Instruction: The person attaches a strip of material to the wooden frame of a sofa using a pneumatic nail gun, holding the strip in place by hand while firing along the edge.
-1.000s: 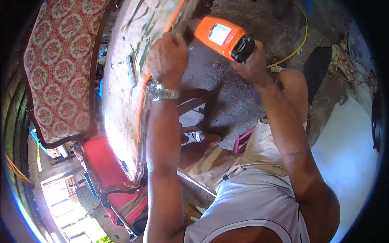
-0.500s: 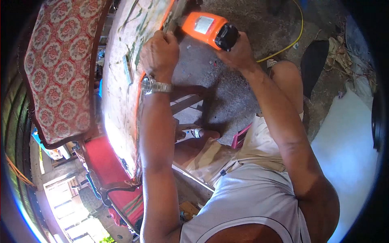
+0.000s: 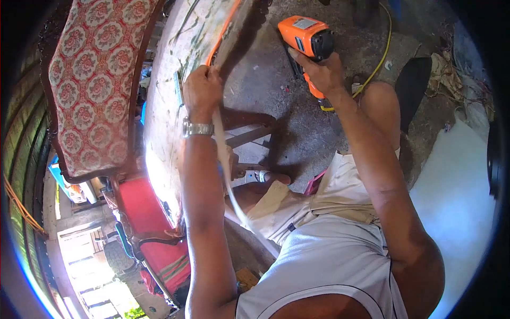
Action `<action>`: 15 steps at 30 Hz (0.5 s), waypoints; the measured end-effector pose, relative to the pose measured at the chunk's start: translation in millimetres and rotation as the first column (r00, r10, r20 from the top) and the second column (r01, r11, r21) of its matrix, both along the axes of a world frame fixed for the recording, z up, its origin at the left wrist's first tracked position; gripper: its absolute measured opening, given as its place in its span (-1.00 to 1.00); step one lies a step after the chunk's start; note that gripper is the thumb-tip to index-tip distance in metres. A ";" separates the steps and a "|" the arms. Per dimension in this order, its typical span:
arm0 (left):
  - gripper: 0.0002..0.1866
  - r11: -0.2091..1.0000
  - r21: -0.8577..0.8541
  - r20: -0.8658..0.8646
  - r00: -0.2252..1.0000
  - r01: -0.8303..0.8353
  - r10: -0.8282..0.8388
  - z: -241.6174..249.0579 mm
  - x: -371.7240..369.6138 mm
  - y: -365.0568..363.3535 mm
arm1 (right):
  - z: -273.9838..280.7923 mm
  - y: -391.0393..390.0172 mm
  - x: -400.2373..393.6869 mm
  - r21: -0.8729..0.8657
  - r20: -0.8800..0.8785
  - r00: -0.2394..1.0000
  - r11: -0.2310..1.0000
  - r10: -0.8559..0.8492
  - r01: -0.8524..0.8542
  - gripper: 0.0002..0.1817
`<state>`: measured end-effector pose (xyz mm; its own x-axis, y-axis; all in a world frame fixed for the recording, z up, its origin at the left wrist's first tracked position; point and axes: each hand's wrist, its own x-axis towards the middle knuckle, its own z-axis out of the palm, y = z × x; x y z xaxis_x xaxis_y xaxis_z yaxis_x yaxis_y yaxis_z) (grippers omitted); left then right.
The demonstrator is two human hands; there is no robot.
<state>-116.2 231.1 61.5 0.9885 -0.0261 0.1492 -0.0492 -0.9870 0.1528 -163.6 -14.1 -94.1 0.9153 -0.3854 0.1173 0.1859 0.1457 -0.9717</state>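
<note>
My right hand point(image 3: 324, 72) is closed around the handle of an orange staple gun point(image 3: 305, 34), held above the floor, apart from the furniture piece. A yellow hose point(image 3: 376, 69) runs close to the lower end of its handle. Against the edge of a worn, pale padded surface point(image 3: 164, 117), my left hand point(image 3: 203, 89) is pinched on a narrow pale strip point(image 3: 222, 154) that hangs down towards my lap. An orange edging point(image 3: 226, 29) follows the padding's border above that hand. On the padding beside it lies a small bluish stick point(image 3: 178, 87).
A wood-framed panel in red floral fabric point(image 3: 95, 85) stands at left. Below it is a red upholstered seat point(image 3: 149, 212) with carved wood. Dark wooden legs point(image 3: 247, 135) show under the work piece. White sheeting point(image 3: 451, 186) and a crumpled heap point(image 3: 443, 80) lie at right.
The staple gun has moved right, away from the padded edge. My left hand has shifted slightly down along the edge, and the pale strip now hangs visibly below it.
</note>
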 end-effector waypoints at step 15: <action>-0.63 0.988 0.098 0.115 0.988 -0.117 0.106 -2.7 -0.8 -6.5 | 6.4 31.6 -4.1 -0.296 0.159 0.984 0.955 0.079 -0.029 -0.62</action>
